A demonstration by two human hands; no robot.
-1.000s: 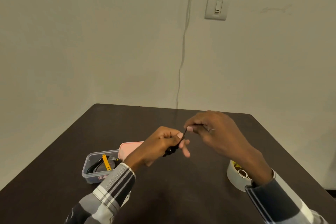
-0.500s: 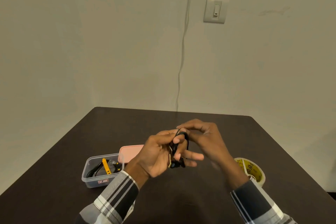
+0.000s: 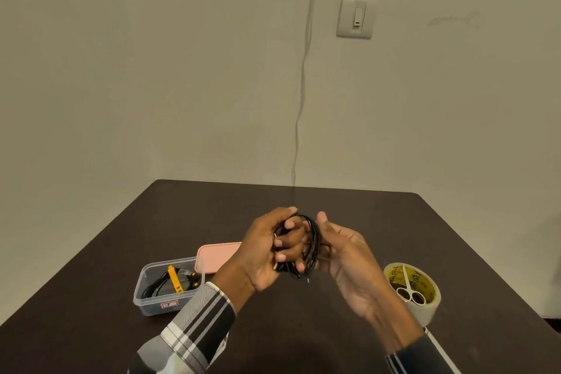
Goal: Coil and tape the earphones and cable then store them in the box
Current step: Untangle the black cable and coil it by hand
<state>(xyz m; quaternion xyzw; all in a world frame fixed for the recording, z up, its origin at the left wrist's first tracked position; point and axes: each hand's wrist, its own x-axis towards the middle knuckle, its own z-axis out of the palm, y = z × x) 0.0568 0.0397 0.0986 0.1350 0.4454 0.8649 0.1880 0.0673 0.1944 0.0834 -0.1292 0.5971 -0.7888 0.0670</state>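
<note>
Black earphones [image 3: 312, 247] are wound in loops around the fingers of my left hand [image 3: 267, 249], which curls round the coil above the table's middle. My right hand [image 3: 346, 252] is beside it, palm up, fingers around the coil's right side. A clear plastic box [image 3: 142, 297] sits at the left with a black cable [image 3: 154, 287] bound by a yellow strip inside. Its pink lid [image 3: 218, 255] lies just behind it. A tape roll [image 3: 425, 308] stands at the right with small scissors [image 3: 409, 288] lying across its top.
The dark table [image 3: 303, 328] ends at a pale wall close behind. A white cord [image 3: 303, 79] hangs down that wall to the table's back edge, beside a light switch [image 3: 355, 17].
My right hand has wound the cord round my left fingers and come in against the coil. The coil has grown thicker. The view has tilted down a little.
</note>
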